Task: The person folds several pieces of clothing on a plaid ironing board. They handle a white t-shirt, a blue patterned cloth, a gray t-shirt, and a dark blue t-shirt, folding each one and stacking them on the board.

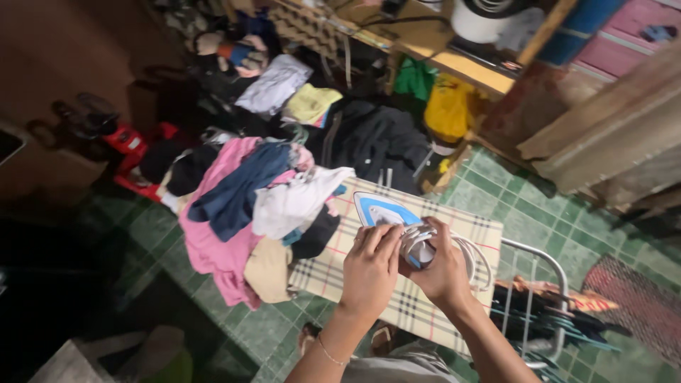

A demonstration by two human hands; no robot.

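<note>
A blue and white clothes iron (383,211) stands on its heel on a plaid-covered ironing board (340,273). A white cord (477,257) is wound in loops around the iron's handle end. My right hand (441,266) grips the handle and the coiled cord. My left hand (370,268) rests against the iron's side, with its fingers on the cord loops. A heap of clothes (245,213) in pink, dark blue, white and tan lies on the board's far end, just left of the iron.
The floor (525,213) has green tiles. A metal rack (540,298) with hangers sticks out at the board's right end. More clothes, a yellow bag (447,106) and a wooden shelf (454,64) lie beyond. A red object (126,142) sits at left.
</note>
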